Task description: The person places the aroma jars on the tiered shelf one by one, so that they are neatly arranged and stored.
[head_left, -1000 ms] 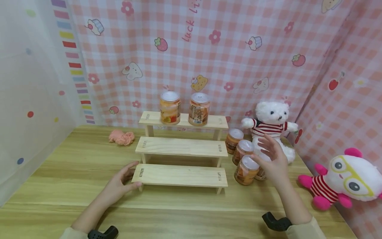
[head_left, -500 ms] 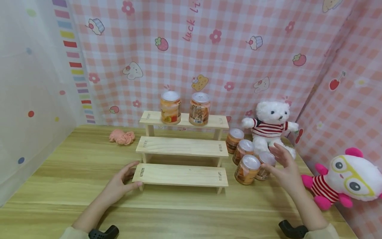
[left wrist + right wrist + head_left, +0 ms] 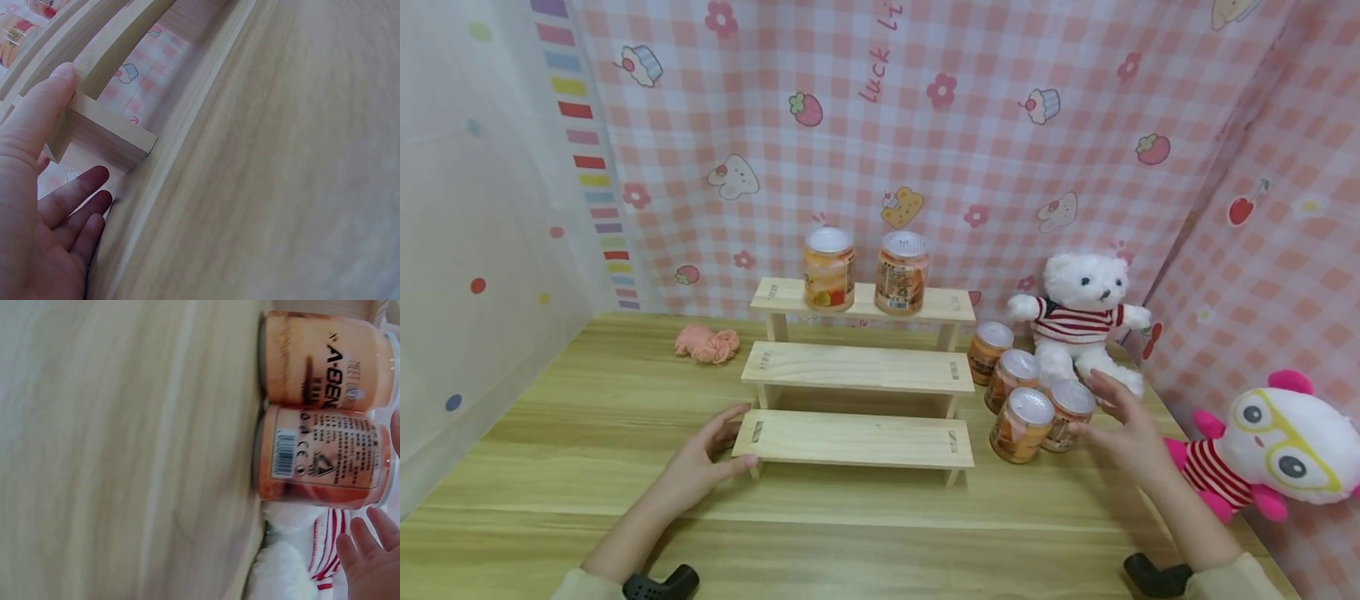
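My left hand holds the left end of the lowest step of a three-step wooden shelf. Its thumb lies against the front edge in the left wrist view, and its index finger is mostly hidden behind the step. To the right, my right hand stands spread beside an orange jar with a clear lid, thumb close to the lid. In the right wrist view a gap shows between the fingers and this jar's labelled side. Against its left stands another orange jar.
Two more jars, one by the shelf and one nearer, stand behind. On the top step are a yellow-orange jar and a brown-labelled jar. A white teddy bear, a panda plush and pink yarn lie around.
My right hand has moved right and down, from over the jars to the outer side of the rightmost jar, which now shows fully. The left hand has stayed on the shelf.
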`<move>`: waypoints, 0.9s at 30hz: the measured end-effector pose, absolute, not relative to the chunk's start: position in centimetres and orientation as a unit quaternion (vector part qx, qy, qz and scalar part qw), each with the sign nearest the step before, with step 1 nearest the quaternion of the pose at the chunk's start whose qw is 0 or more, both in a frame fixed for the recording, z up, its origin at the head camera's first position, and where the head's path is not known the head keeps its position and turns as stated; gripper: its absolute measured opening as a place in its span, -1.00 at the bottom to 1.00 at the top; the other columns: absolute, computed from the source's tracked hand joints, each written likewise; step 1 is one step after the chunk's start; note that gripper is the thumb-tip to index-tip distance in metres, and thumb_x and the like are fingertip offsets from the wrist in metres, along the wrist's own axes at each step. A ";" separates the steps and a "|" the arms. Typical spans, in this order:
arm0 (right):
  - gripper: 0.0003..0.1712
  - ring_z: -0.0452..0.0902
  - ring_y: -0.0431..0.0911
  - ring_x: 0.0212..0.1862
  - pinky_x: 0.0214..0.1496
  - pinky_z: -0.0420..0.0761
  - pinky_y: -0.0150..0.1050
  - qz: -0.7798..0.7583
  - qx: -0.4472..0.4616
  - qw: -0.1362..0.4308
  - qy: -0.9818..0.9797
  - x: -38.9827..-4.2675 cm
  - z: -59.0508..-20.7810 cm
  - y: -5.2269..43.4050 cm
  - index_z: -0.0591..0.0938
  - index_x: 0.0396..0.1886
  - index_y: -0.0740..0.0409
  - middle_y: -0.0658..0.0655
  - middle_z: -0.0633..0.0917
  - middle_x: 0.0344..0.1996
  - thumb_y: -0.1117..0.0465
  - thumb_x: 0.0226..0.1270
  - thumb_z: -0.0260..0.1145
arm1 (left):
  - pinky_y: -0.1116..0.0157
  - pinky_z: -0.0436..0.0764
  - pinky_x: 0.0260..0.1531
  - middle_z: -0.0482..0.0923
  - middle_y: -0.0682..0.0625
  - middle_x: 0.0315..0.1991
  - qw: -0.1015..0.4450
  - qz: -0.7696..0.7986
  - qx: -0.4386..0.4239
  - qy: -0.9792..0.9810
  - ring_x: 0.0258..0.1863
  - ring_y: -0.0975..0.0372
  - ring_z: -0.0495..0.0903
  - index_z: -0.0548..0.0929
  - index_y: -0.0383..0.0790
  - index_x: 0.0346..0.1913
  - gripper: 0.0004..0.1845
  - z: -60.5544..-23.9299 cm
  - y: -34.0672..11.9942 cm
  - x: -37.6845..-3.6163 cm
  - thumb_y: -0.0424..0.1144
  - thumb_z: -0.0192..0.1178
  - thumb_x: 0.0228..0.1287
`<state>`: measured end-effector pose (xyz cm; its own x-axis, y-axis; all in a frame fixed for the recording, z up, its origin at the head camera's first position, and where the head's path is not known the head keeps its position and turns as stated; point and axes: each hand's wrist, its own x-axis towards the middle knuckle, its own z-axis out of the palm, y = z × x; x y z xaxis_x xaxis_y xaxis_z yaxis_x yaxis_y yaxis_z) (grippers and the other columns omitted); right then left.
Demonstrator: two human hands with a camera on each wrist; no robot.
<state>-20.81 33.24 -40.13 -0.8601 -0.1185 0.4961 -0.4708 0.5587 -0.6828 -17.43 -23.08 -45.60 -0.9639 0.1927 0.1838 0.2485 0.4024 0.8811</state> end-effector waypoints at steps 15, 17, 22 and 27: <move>-0.04 0.32 -0.50 0.01 -0.05 0.40 -0.60 0.458 0.187 0.120 -0.861 -22.0 -41.8 34.1 0.13 0.39 0.51 0.55 0.39 0.15 0.52 0.03 0.44 | -0.07 0.32 0.12 0.53 -0.20 0.09 0.027 -0.532 -0.134 -0.836 0.09 0.00 0.48 0.24 -0.19 0.43 -0.18 -45.6 -23.1 -17.5 -0.20 0.40 0.14; -0.02 0.35 -0.51 -0.02 -0.05 0.41 -0.58 0.464 0.186 0.112 -0.859 -22.0 -41.9 34.1 0.10 0.40 0.51 0.56 0.38 0.14 0.52 0.04 0.44 | -0.01 0.35 0.12 0.54 -0.19 0.09 0.028 -0.531 -0.135 -0.836 0.09 0.01 0.48 0.24 -0.19 0.42 -0.19 -45.6 -23.1 -17.6 -0.20 0.40 0.14; -0.01 0.38 -0.48 -0.05 -0.06 0.45 -0.56 0.482 0.185 0.106 -0.850 -21.9 -42.1 33.9 0.07 0.42 0.48 0.54 0.38 0.13 0.55 0.04 0.42 | 0.19 0.40 0.09 0.54 -0.18 0.08 0.030 -0.533 -0.139 -0.834 0.07 0.03 0.48 0.25 -0.19 0.42 -0.19 -45.7 -23.1 -17.6 -0.21 0.40 0.14; 0.00 0.38 -0.48 -0.04 -0.08 0.45 -0.55 0.495 0.185 0.114 -0.841 -21.9 -42.4 33.5 0.06 0.41 0.48 0.55 0.37 0.13 0.59 0.03 0.40 | 0.19 0.40 0.09 0.55 -0.18 0.08 0.030 -0.532 -0.140 -0.834 0.07 0.04 0.48 0.25 -0.19 0.42 -0.20 -45.7 -23.1 -17.5 -0.21 0.39 0.14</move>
<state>-21.86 33.55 -42.41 -0.9055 -0.1982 0.3752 -0.4242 0.4416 -0.7906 -17.51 -23.13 -45.73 -0.9591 0.2008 0.1995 0.2656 0.3945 0.8797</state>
